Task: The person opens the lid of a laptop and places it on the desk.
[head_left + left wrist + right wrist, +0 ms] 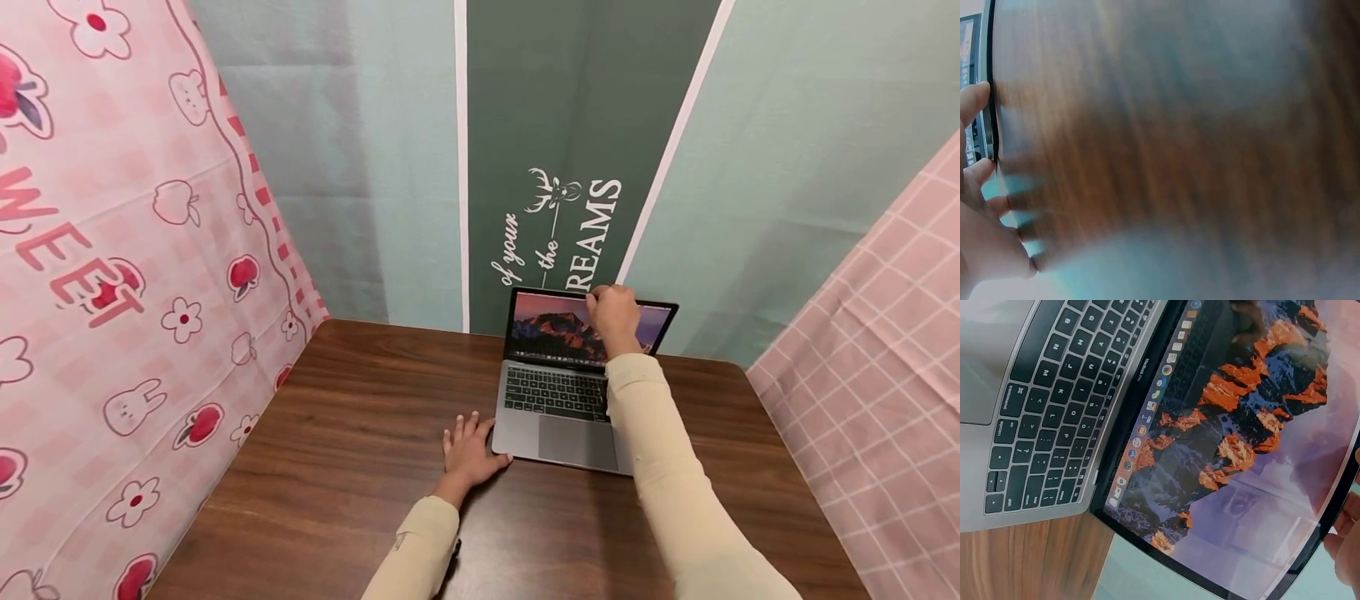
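A grey laptop (577,442) stands unfolded on the wooden table, its lit screen (1241,444) showing a mountain picture above a row of icons. At the top edge of that screen, my right hand (617,317) grips the lid, fingers bent over the rim. Only part of this hand (1346,540) shows in the right wrist view, at the far right. My left hand (471,452) rests by the laptop's front left corner with its fingers spread. Its thumb lies at the front edge and its forefinger at the left side; both fingertips (982,94) meet the laptop's edge in the left wrist view.
The brown table (360,400) extends on both sides of the laptop. Behind it hangs a green cloth (405,167) with white lettering. Pink patterned cloth (150,333) hangs along the left, and pink checked cloth (885,350) along the right.
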A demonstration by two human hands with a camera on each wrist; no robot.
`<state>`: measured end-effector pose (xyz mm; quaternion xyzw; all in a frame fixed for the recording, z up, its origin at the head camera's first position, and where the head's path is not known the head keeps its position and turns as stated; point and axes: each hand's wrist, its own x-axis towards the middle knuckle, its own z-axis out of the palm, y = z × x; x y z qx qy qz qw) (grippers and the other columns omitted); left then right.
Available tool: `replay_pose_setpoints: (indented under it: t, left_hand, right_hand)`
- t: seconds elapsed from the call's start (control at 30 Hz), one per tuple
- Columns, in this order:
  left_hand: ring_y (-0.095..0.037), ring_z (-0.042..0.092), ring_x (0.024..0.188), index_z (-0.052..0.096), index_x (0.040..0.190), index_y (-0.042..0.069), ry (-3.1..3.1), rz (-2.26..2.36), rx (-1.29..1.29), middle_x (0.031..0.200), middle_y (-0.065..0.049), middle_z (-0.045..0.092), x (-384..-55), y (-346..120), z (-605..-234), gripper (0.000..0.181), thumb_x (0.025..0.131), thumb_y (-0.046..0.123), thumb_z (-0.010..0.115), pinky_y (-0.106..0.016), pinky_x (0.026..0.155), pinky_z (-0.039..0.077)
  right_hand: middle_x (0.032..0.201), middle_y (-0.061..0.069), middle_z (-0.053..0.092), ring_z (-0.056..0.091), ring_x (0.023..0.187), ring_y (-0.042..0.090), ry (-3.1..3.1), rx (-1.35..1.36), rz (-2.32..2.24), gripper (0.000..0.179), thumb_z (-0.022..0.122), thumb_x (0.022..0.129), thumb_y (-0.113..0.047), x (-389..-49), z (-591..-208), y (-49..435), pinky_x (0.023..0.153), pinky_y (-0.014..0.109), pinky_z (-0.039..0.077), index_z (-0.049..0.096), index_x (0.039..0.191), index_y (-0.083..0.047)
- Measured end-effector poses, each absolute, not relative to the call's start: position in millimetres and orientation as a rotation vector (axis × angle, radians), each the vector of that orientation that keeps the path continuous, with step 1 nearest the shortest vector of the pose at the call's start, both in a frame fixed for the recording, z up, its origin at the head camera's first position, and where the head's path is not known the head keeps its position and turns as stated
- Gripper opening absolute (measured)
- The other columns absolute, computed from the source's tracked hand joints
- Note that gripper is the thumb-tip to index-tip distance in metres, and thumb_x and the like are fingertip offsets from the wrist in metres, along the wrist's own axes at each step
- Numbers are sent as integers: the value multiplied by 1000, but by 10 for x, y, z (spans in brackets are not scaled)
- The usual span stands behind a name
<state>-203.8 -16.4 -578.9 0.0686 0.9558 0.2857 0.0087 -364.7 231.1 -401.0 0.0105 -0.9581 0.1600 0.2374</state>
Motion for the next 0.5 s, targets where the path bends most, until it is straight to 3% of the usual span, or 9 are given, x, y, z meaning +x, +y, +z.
replay_pose_setpoints:
  t: [0.5]
  left_hand:
    - [-40,19,134,51,134,17,2992,902,231,145,-16,33,-2032,-177,-5787,70,75,50,69,-62,100,12]
  right_hand:
    - [99,21,59,53,96,39,-2694,82,348,27,54,94,-24,-3573,-4010,2369,64,52,47,69,106,-4]
